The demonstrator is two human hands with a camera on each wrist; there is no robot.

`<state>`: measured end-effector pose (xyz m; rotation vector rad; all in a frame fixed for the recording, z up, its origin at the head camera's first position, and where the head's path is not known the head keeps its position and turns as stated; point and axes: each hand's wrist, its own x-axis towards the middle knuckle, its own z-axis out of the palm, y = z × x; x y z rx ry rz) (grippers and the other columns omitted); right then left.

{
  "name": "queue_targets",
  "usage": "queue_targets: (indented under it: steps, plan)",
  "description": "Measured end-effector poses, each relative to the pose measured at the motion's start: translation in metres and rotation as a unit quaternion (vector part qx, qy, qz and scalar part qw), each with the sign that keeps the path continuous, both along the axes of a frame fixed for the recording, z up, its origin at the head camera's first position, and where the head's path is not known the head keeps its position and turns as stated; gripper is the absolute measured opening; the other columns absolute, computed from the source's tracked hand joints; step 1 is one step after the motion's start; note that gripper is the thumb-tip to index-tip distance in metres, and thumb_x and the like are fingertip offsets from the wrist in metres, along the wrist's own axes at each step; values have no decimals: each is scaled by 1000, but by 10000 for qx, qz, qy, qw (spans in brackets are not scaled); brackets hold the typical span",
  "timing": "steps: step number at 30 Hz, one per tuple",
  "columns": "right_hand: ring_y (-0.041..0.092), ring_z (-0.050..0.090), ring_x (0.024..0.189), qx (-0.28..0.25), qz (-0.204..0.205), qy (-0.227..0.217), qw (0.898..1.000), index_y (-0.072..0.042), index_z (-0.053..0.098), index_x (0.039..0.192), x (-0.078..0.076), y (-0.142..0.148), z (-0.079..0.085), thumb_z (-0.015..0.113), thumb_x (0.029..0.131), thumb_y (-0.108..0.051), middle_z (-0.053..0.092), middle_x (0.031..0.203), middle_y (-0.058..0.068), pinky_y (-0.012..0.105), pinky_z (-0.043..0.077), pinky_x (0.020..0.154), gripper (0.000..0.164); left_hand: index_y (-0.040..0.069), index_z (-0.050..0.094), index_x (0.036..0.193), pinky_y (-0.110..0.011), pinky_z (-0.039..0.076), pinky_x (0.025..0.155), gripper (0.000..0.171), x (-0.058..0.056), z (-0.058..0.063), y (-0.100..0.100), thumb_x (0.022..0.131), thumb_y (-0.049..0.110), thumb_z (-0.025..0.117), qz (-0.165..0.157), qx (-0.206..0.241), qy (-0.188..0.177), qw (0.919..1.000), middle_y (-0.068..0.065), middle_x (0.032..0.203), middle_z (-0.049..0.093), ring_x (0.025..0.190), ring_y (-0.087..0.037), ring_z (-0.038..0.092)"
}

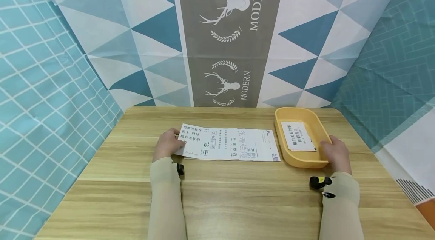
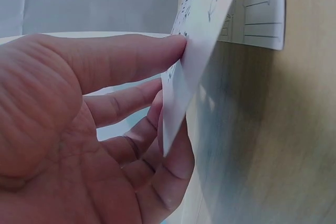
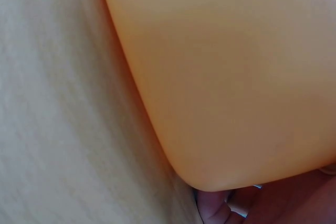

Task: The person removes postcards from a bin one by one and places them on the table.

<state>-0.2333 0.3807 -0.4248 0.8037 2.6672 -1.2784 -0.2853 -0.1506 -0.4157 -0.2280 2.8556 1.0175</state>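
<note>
At the left end of a row of overlapping white printed cards (image 1: 244, 143), my left hand (image 1: 166, 145) pinches a white card (image 1: 190, 134) by its left side. In the left wrist view, the thumb (image 2: 131, 56) presses one face of that card while fingers support the other; its edge tilts up from the table. My right hand (image 1: 337, 153) grips the right rim of a yellow plastic basket (image 1: 300, 163), thumb over the inside and fingers hidden outside. One printed card (image 1: 297, 136) lies inside the basket. The basket's smooth wall (image 3: 226, 93) fills much of the right wrist view.
The wooden table (image 1: 244, 198) carries the card row and basket near its far side. Behind it hangs a patterned cloth (image 1: 231, 47) with deer heads. Blue tiled-pattern cloth (image 1: 40, 74) stands to the left, another teal cloth (image 1: 391, 70) to the right.
</note>
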Motion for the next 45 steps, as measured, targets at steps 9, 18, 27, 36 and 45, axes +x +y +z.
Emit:
queue_targets:
  steps: [9,18,27,36,45]
  plan:
    - [48,38,133,-28,1,-23,10000,1,12,160,0,0,0,29,106,-26,21,161,35,64,33,115,63,-2,57,133,-37,51,79,44,0,-4,1,92,10,69,53,40,-101,9999,-22,123,65,96,-29,61]
    - [48,36,135,-46,30,13,10000,1,12,160,1,0,0,29,106,-27,20,161,36,64,32,116,63,-1,58,132,-38,50,79,44,0,-8,4,91,11,68,163,-74,-127,9998,-21,121,66,95,-29,61]
    - [48,37,134,-83,-2,-1,10000,1,12,160,1,-1,1,28,106,-27,22,161,35,64,32,116,63,0,56,135,-41,49,84,46,-1,-10,4,92,11,66,215,-194,-147,9995,-20,121,65,97,-30,59]
    - [48,37,134,-59,33,28,10000,3,13,160,1,-1,0,29,106,-26,22,160,36,64,33,115,63,0,55,136,-45,50,88,46,-2,-11,5,94,16,63,168,-303,-174,9992,-23,130,63,102,-32,59]
    - [48,37,135,-85,19,-28,10000,3,11,160,1,-2,2,28,106,-26,21,160,36,64,33,116,63,-1,56,134,-43,50,83,47,-1,-11,9,92,16,71,322,-225,-86,9992,-22,123,65,98,-31,61]
